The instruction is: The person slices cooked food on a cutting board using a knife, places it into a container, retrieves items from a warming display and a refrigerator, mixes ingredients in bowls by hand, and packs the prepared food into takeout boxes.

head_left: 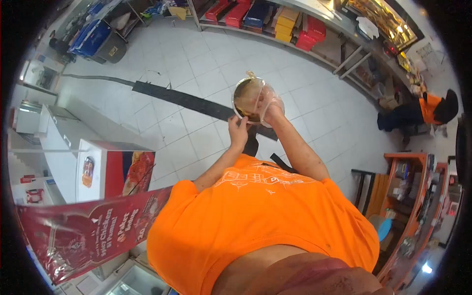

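A round metal bowl (238, 101) is held out in front of my chest, above the tiled floor. My left hand (238, 130) is closed on its near rim, thumb and fingers pinching the edge. Thin clear plastic (255, 88) covers my right hand (272, 109) and bunches up at the bowl's far edge. The right fingers are curled over the bowl's right side, blurred behind the plastic; what they grip I cannot tell. Something brownish shows inside the bowl, partly hidden by that hand.
A black cable cover (184, 101) crosses the floor. Shelves with red boxes (309, 33) and yellow boxes (286, 23) stand ahead. A person in orange (432, 109) is at the counter on the right. To the left are a white counter (93, 169) and a red banner (93, 233).
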